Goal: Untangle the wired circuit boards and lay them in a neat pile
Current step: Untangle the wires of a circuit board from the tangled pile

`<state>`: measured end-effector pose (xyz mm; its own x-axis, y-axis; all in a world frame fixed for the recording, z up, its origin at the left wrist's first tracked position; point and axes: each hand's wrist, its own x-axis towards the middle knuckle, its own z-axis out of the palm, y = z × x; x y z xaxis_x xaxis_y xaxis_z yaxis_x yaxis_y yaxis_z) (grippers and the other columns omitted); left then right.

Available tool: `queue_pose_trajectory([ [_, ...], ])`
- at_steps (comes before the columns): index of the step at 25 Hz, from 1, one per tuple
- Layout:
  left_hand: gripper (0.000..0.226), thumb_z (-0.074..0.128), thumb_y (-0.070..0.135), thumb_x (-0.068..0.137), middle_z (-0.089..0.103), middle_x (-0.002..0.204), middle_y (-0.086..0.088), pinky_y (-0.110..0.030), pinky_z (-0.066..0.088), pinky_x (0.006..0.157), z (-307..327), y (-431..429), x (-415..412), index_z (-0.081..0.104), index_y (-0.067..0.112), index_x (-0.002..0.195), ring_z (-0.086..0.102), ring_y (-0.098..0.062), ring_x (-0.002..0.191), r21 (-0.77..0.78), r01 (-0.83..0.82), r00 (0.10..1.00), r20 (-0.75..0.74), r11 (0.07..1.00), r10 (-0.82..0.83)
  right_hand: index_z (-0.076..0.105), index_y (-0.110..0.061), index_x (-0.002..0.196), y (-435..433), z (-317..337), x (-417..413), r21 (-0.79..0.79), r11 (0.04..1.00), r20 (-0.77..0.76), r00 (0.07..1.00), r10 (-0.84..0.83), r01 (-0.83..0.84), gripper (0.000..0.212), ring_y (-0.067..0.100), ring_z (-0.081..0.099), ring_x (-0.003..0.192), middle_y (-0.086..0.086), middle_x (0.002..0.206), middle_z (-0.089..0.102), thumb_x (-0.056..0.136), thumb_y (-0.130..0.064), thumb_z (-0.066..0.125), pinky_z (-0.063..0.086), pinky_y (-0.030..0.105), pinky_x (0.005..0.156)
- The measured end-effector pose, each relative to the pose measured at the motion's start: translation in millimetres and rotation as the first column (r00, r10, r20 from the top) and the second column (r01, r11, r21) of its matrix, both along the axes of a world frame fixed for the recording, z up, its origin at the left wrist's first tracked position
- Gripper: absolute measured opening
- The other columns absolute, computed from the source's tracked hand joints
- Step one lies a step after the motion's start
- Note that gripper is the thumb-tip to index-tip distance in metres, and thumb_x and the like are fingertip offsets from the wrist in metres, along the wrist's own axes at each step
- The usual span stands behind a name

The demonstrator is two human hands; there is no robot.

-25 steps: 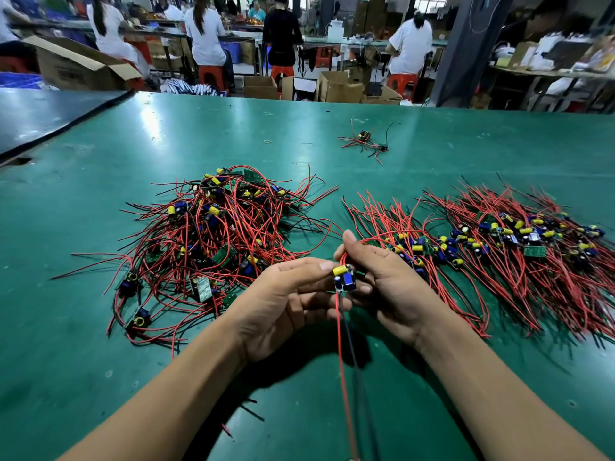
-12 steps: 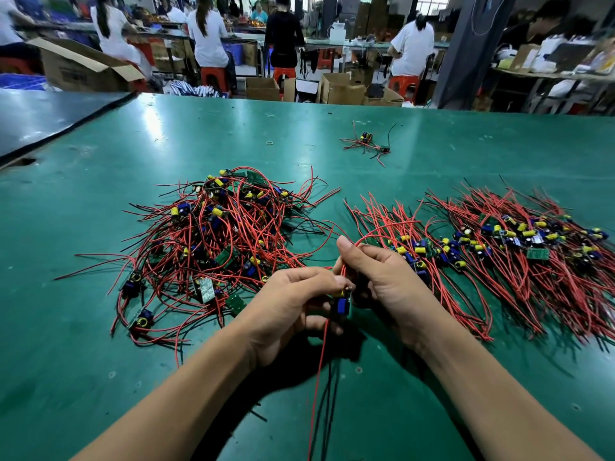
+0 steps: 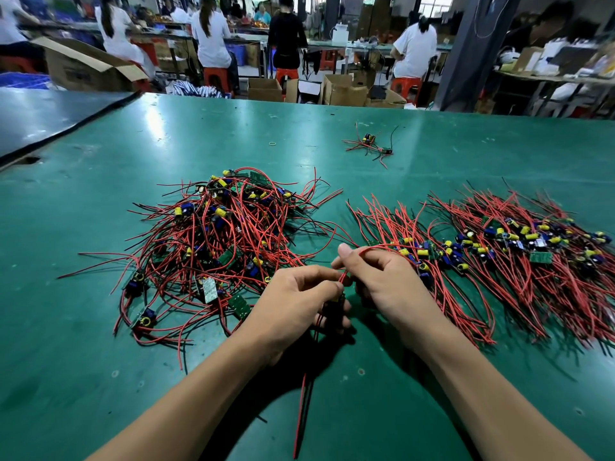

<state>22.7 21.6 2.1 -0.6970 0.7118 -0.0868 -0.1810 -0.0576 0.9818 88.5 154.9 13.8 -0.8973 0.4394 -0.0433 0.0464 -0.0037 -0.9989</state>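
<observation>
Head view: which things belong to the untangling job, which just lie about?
Job: tangled heap of red-wired green circuit boards; neat red-wired pile; red and black wires, left hand, right hand.
Lying about: small yellow rubber band; brown cardboard boxes.

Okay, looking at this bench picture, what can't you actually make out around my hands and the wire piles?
All head view.
Board gripped by the left hand: mostly hidden by its fingers; the right hand pinches a red wire.
Sorted pile: cut off by the right edge.
Tangled heap: boards underneath buried by wires, uncountable.
Yellowish ring on the table: too small to identify.
</observation>
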Motion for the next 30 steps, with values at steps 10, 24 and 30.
queue_pose_trajectory([
  [10,0.018,0.058,0.007,0.095,0.063,0.062,-0.011,-0.023,0.045,0.045,-1,0,2,0.061,0.002,0.078,0.056,-0.020,0.047,-0.037,0.038,0.992,-0.116,0.999,-0.042,0.081,-0.021,0.082,17,-1,2,0.261,0.961,0.114,0.991,0.063,-0.092,0.039,0.001,0.058,0.060,-0.011,0.068,0.071,0.096,-0.050,0.058,0.043,0.015,0.059],
  [24,0.015,0.064,0.007,0.091,0.060,0.060,-0.010,-0.025,0.042,0.049,0,-2,5,0.070,0.001,0.080,0.052,-0.022,0.052,-0.098,0.052,0.959,-0.274,0.994,-0.077,0.058,-0.020,0.048,29,0,-3,0.120,0.974,0.066,0.977,-0.203,0.194,0.058,0.014,0.025,0.037,-0.001,0.043,0.030,0.093,-0.058,0.059,0.021,0.021,0.041],
  [30,0.017,0.057,0.012,0.096,0.061,0.061,-0.006,-0.023,0.043,0.045,0,0,5,0.072,0.007,0.092,0.054,-0.019,0.050,-0.068,-0.016,0.988,-0.155,0.998,0.006,0.072,-0.016,0.075,17,-3,-2,0.067,0.996,0.037,0.998,-0.056,0.054,0.040,0.011,0.039,0.039,-0.001,0.048,0.046,0.094,-0.050,0.061,0.028,0.020,0.042],
])
